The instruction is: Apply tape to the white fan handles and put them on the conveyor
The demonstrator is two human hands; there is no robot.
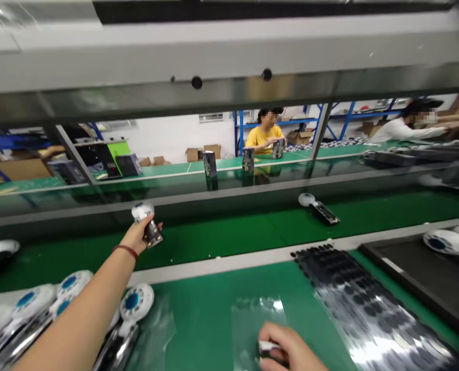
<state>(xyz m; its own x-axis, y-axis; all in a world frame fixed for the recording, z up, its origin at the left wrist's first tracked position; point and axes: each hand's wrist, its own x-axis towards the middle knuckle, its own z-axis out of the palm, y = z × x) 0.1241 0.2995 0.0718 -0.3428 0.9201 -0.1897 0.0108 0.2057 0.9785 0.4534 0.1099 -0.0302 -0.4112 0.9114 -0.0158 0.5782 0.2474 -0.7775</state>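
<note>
**Left hand holding a device over the belt, right hand resting on clear film**

The white-headed device with a dark handle point(147, 226) is being held out over the near edge of the dark green conveyor belt point(233, 232), its round white head pointing up and away. The left hand point(138, 236) is gripping it around the dark handle, fingers wrapped closed, with a thin red band showing on the wrist.

The right hand point(287, 350) is resting low at the bottom edge on a clear plastic film sheet point(252, 314) lying flat on the green work surface point(198, 314). Its fingers are curled down over a small white and dark object point(270, 348); whether they are really gripping it or only pressing on it cannot be told.

A row of white round-headed devices with blue dials point(132, 301) is lying at the lower left beside the left forearm. A glossy sheet carrying rows of small dark round pads point(353, 299) is lying to the right of the film, and a black tray point(426, 278) is sitting beyond it. Another white-headed device point(318, 206) is lying farther along the belt, well apart from the held one.

Across the line, a person in a yellow shirt point(266, 136) is sitting behind upright dark boxes point(209, 164), and a person in a white sleeve point(403, 129) is leaning over the far surface.
</note>
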